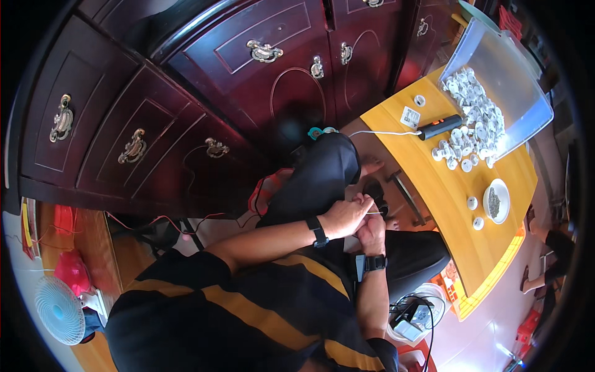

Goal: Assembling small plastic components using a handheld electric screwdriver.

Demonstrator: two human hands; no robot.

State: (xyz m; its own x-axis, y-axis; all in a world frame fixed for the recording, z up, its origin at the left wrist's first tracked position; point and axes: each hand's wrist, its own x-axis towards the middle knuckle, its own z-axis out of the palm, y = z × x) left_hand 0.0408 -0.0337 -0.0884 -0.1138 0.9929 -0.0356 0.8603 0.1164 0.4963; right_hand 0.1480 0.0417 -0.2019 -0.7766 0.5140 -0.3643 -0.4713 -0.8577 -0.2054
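My left hand [344,217] and my right hand [372,234] meet above my lap, fingers bent and pinched close together. A thin pale stick-like piece [373,213] shows at the fingertips, by the right hand. What else the fingers hold is too small and covered to make out. To the right stands a yellow wooden table [427,186]. Many small white round pieces [474,111] spill onto it from a clear plastic bin [517,87]. A white bowl [505,201] of tiny grey bits sits near two loose white pieces [478,223].
A black handheld tool [440,127] with a white cord lies on the table beside a small printed card [409,117]. Dark red cabinets [248,80] rise ahead. A tub [434,297] of cables and adapters stands low right; a fan [59,310] is at lower left.
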